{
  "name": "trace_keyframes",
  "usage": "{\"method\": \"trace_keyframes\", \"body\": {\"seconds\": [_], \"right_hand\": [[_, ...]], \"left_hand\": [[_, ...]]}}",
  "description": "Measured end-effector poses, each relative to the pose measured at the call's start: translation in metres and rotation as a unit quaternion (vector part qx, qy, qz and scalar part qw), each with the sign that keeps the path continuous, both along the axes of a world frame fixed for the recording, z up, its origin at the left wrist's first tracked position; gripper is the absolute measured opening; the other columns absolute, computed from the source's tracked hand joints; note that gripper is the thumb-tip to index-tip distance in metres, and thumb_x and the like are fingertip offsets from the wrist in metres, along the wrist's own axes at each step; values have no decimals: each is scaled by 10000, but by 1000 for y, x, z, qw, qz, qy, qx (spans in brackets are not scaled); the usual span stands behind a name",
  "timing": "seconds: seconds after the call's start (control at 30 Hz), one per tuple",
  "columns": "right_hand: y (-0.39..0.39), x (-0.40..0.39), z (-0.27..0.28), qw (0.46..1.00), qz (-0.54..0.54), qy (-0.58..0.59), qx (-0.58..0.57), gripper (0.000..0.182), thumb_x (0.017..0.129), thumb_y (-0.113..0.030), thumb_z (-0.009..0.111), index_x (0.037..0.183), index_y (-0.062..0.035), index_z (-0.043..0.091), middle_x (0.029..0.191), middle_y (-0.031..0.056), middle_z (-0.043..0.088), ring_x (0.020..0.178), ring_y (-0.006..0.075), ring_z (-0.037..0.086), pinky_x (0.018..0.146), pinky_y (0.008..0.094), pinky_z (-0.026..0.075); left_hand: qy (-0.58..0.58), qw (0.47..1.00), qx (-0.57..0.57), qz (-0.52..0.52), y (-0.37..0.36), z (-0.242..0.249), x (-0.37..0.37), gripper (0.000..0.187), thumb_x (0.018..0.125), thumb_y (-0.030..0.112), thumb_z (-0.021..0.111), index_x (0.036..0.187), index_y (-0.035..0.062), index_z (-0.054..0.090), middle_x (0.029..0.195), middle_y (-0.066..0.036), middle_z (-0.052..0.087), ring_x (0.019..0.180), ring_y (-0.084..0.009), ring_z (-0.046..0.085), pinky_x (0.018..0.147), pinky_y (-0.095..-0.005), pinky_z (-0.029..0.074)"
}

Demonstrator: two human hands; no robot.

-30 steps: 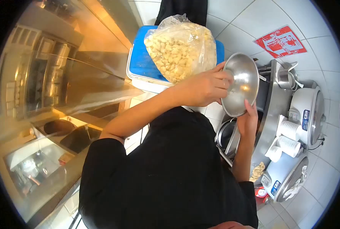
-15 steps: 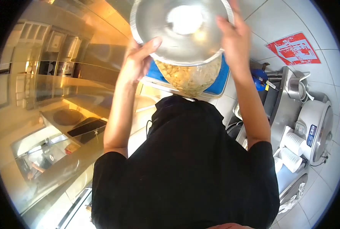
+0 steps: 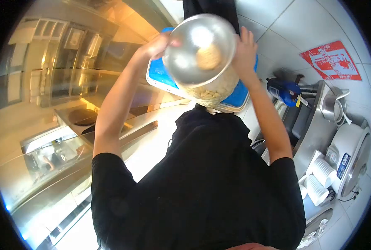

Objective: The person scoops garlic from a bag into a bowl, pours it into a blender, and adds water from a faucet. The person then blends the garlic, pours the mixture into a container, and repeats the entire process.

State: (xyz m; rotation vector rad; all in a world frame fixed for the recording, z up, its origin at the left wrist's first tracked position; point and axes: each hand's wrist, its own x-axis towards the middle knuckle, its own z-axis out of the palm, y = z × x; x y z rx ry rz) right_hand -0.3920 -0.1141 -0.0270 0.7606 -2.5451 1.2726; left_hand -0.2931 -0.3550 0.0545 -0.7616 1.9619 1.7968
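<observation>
A shiny metal bowl (image 3: 185, 62) is held between my two hands over a clear bag of pale yellow pieces (image 3: 212, 92). My left hand (image 3: 158, 45) grips the bowl's left rim, with the thumb over the edge. On the opposite side, my right hand (image 3: 245, 54) presses against the rim with its fingers pointing away from me. A tan patch shows inside the bowl. Beneath the bag is a blue surface with a pale rim, a tray (image 3: 160, 73), partly hidden by the bowl and bag.
Black-clad legs (image 3: 210, 7) of a person appear beyond the bowl. To my right are a blue cylinder (image 3: 287, 91), a metal counter (image 3: 308, 121), a saucepan (image 3: 331, 107), a white cooker (image 3: 347, 150) and stacked white cups (image 3: 322, 171). Glass and steel surfaces line the left.
The bowl has come down and away from the camera, tilting, with both hands still on it. The tan patch now shows inside it, and legs are visible beyond.
</observation>
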Motion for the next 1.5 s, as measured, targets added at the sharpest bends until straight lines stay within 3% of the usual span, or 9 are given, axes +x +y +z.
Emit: {"method": "trace_keyframes", "body": {"seconds": [0.37, 0.4, 0.53, 0.6, 0.7, 0.87, 0.93, 1.23, 1.5], "right_hand": [[-18, 4, 104, 991, 106, 80, -23, 313, 654, 123, 536, 900, -70, 554, 1214, 101, 467, 914, 330, 573, 762, 423, 477], [-10, 1, 119, 989, 137, 12, 62, 346, 857, -35, 506, 1203, -23, 522, 1389, 156, 353, 1125, 301, 518, 938, 385, 433], [-12, -2, 114, 988, 95, 95, 82, 377, 910, -258, 517, 1227, -54, 511, 1324, 154, 437, 1053, 281, 556, 934, 373, 447], [-5, 6, 104, 967, 109, 199, 112, 406, 645, 139, 531, 979, -88, 574, 1301, 131, 393, 1037, 361, 502, 840, 418, 451], [21, -1, 98, 951, 148, 247, 114, 531, 628, 156, 533, 1086, -110, 574, 1360, 158, 331, 1152, 370, 415, 931, 429, 400], [37, 5, 108, 932, 98, 339, 86, 226, 708, 12, 599, 914, -81, 603, 1093, 114, 540, 883, 292, 598, 748, 400, 490], [28, 33, 94, 914, 322, 242, -52, 401, 703, 6, 646, 1094, -42, 574, 1246, 148, 470, 1030, 329, 523, 875, 402, 446], [-43, 44, 20, 944, 210, 101, 232, 219, 736, -150, 653, 900, -9, 621, 946, 153, 522, 886, 315, 560, 743, 406, 481], [51, 103, 105, 921, 327, 149, 153, 127, 667, -27, 581, 790, -41, 608, 819, 99, 452, 781, 251, 505, 635, 345, 424]], "left_hand": [[220, 903, -365, -56, 1, 10, 29, 513, 754, 5, 405, 1266, -15, 418, 1132, -261, 545, 1051, -360, 548, 890, -408, 444], [239, 884, -401, -24, 14, 19, 26, 538, 738, -22, 388, 1275, 7, 417, 1146, -274, 535, 1070, -393, 527, 894, -420, 439], [350, 772, -529, -38, 37, 18, 17, 590, 696, -70, 373, 1276, 20, 425, 1065, -276, 573, 1065, -408, 518, 897, -425, 437], [371, 783, -496, -59, 27, 19, 18, 576, 709, -65, 386, 1280, 4, 416, 1118, -268, 554, 1074, -377, 534, 909, -400, 429], [343, 863, -370, -21, -2, 31, 44, 436, 803, 42, 429, 1229, -50, 454, 985, -208, 613, 908, -226, 593, 818, -325, 453], [248, 929, -246, 119, -9, 71, 53, 286, 819, 107, 518, 1033, -75, 571, 955, -147, 630, 867, -194, 596, 770, -298, 452], [244, 930, -182, 206, -8, 74, 55, 265, 821, 85, 517, 1023, -74, 577, 939, -138, 633, 858, -186, 598, 755, -291, 455], [213, 939, -30, 269, -34, 64, 72, 338, 814, -6, 495, 1144, -62, 445, 1013, -185, 573, 890, -261, 608, 719, -361, 528], [326, 899, -271, 112, 22, 63, 65, 553, 714, -137, 364, 1247, -15, 443, 1102, -152, 588, 1036, -210, 555, 908, -310, 430]]}}
